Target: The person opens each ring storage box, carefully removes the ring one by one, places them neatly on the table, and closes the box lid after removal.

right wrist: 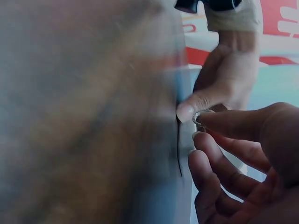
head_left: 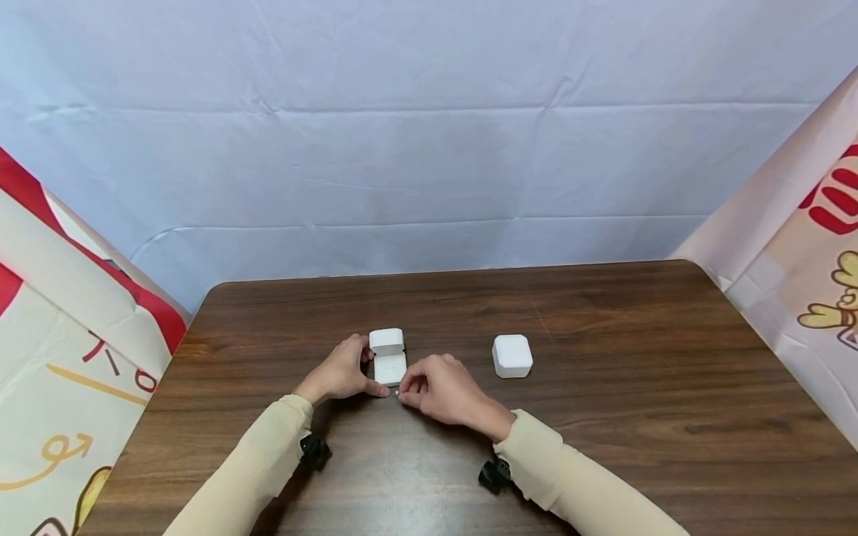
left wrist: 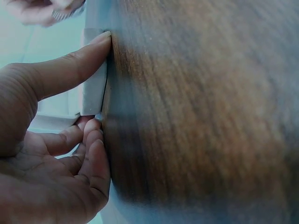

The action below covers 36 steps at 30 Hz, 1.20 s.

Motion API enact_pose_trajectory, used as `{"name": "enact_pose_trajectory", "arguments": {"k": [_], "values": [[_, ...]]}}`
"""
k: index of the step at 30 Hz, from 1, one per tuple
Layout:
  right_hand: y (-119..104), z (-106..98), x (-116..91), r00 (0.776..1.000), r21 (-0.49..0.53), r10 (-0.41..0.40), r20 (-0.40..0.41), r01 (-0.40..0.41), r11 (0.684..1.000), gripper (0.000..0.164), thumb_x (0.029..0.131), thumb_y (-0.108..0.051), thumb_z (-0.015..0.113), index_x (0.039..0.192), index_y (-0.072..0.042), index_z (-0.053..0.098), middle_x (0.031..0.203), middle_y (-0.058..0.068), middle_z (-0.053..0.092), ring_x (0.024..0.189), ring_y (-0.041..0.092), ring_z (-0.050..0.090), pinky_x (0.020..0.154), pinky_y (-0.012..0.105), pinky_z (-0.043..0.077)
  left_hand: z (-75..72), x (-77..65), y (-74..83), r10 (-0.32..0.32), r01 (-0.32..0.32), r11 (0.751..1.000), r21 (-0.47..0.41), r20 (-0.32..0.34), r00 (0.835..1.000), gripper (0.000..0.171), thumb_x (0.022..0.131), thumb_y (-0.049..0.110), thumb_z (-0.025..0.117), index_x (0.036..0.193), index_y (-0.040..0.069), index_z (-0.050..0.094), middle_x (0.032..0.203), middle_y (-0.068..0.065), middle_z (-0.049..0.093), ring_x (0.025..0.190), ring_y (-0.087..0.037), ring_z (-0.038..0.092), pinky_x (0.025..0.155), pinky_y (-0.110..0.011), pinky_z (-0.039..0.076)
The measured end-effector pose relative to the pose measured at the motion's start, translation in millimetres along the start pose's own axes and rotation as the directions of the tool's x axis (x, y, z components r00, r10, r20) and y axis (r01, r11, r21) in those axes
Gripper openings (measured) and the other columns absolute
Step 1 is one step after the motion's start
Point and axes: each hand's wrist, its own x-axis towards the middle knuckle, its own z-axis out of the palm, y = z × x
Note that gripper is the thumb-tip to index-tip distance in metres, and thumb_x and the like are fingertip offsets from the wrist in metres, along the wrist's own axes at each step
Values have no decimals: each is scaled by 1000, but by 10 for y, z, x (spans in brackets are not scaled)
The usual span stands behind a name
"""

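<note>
An open white ring box stands on the table with its lid raised at the back. My left hand holds the box at its left side, thumb at the front edge and fingers curled at the back. In the left wrist view, the box's side wall shows between thumb and fingers. Just in front of the box, my right hand pinches a small silver ring between thumb and fingertips. The ring has a textured band, and part of it is hidden by the fingers.
A second white box, closed and with rounded corners, sits to the right of my right hand. The brown wooden table ends at a far edge before a white cloth backdrop. Printed cloths hang at both sides.
</note>
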Motion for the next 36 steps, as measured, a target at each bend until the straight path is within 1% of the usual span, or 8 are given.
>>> {"name": "enact_pose_trajectory", "arguments": {"k": [4,8,14,20,24,28,33,36], "values": [[-31,55,-85,996,-4,-42,79,43,999,14,87,-13,80,77,-20,74,66,-17,60,60,-4,55,62,22,46,0,-3,-8,-6,6,1000,-1,1,1000,57,65,19,98,105,0,60,96,-9,52,86,-22,48,78,-38,43],[-54,104,-126,989,20,-52,139,50,999,15,87,-11,80,76,-19,73,66,-16,60,60,-5,54,60,21,45,0,-9,-8,-13,13,1000,-8,6,1000,59,66,20,98,107,0,60,97,-10,52,87,-23,47,79,-39,42],[-62,129,-133,987,1,-50,155,51,999,14,86,-13,81,79,-19,72,67,-16,60,60,-6,53,61,20,44,5,-3,-3,-11,11,1000,-2,12,1000,59,67,20,97,109,0,61,97,-10,52,87,-23,48,78,-39,43],[-61,129,-135,986,-7,-44,161,46,999,10,83,-14,84,83,-18,74,69,-17,60,62,-5,54,61,21,45,9,8,-9,11,-11,1000,-1,-5,1000,58,64,19,99,105,1,61,95,-9,53,86,-22,49,78,-37,43],[-67,113,-130,987,-7,-39,156,41,999,10,82,-14,85,86,-16,75,70,-16,60,62,-4,54,62,21,45,8,19,-18,18,-19,1000,-5,-11,1000,57,64,19,99,103,2,61,94,-9,53,85,-22,49,78,-37,44],[-64,64,-104,991,-10,-35,132,37,999,13,82,-16,86,89,-14,75,71,-15,60,62,-3,53,62,22,45,4,21,-16,17,-17,1000,-6,-8,1000,56,64,19,99,101,2,60,94,-9,52,85,-21,48,77,-36,42],[-31,-53,-14,998,-23,-23,51,24,999,20,82,-19,86,97,-11,74,73,-13,62,63,-2,55,67,25,47,8,14,-19,27,-27,1000,-5,-9,1000,57,63,19,99,100,2,59,94,-9,53,86,-21,49,78,-36,43],[-15,-135,62,1000,2,10,-11,-10,1000,23,83,-18,85,99,-7,73,74,-12,64,62,1,56,65,25,48,7,18,-21,32,-32,999,-6,-9,999,57,63,19,99,101,2,60,95,-9,53,86,-22,49,78,-36,43]]}}
